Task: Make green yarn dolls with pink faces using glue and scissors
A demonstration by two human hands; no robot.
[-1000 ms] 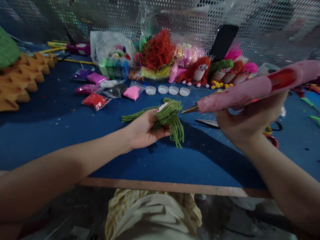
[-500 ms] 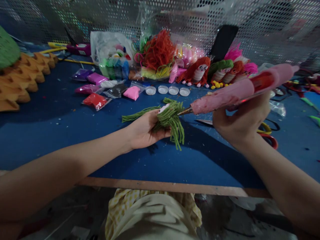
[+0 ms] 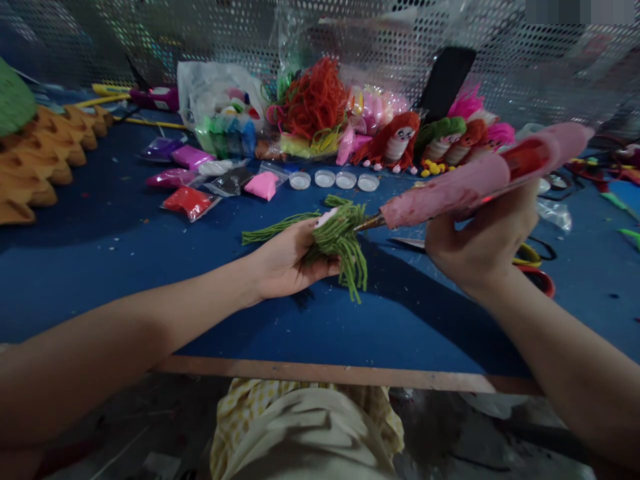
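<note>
My left hand point(image 3: 290, 260) is closed around a small doll point(image 3: 337, 230) with green yarn hair, held above the blue table. Strands hang down on its right, and more green yarn point(image 3: 277, 228) stretches out to the left behind my fingers. A bit of the doll's white front shows near my thumb; the rest is hidden by yarn and hand. In my right hand point(image 3: 483, 237) is a pink hot glue gun point(image 3: 450, 190), tilted with its metal nozzle at the right side of the hair. Whether the nozzle touches the yarn is hard to tell.
Scissors point(image 3: 537, 280) lie beneath my right hand, blade pointing left. Clay packets point(image 3: 187, 201) and several small clear dishes point(image 3: 345, 179) sit farther back. Behind them are bagged yarn point(image 3: 320, 100), finished dolls point(image 3: 400, 143) and a dark phone point(image 3: 447, 80). An orange egg-tray-like piece point(image 3: 45, 163) stands left.
The view has shifted very slightly. Both hands, the doll and the glue gun keep almost the same positions relative to each other.
</note>
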